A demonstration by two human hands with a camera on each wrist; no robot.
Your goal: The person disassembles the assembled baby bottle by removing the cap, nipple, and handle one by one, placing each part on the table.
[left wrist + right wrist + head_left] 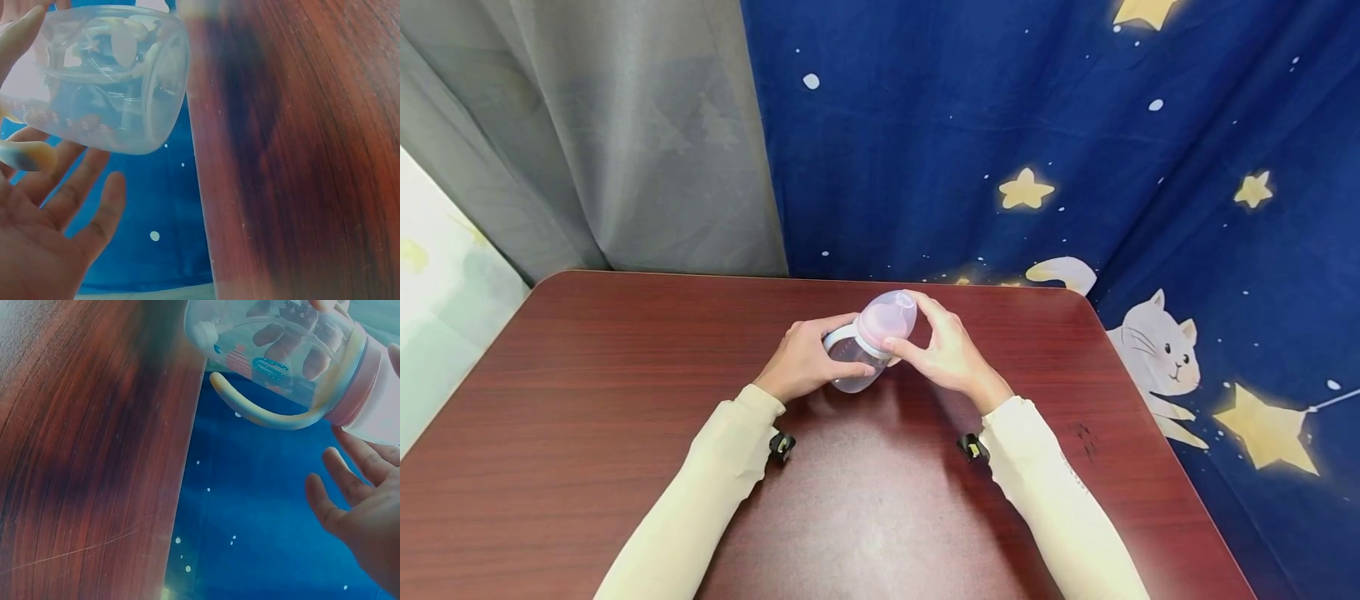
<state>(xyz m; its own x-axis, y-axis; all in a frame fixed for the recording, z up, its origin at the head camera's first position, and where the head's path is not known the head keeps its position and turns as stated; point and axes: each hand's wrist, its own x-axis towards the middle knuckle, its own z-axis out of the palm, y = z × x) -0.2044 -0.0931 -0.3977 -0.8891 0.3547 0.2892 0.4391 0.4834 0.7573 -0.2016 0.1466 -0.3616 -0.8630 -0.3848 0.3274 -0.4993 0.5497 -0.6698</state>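
Observation:
A clear baby bottle (852, 383) is held tilted above the table, its domed translucent cap (895, 310) pointing away and to the right. My left hand (801, 360) grips the bottle's body, thumb on the near side; in the left wrist view several of its fingers spread below the clear body (125, 94). On the cap end, my right hand (953, 357) holds the cap between thumb and fingers. The right wrist view shows a curved pale handle (265, 417), a pink collar (359, 394), a straw inside and printed pictures on the bottle.
Beneath the hands lies a reddish-brown wooden table (625, 400) with rounded far corners. Behind it hang a grey curtain (647, 150) and a blue one (925, 150) with stars and a cat. Both wrists carry small black devices (781, 447) on cream sleeves.

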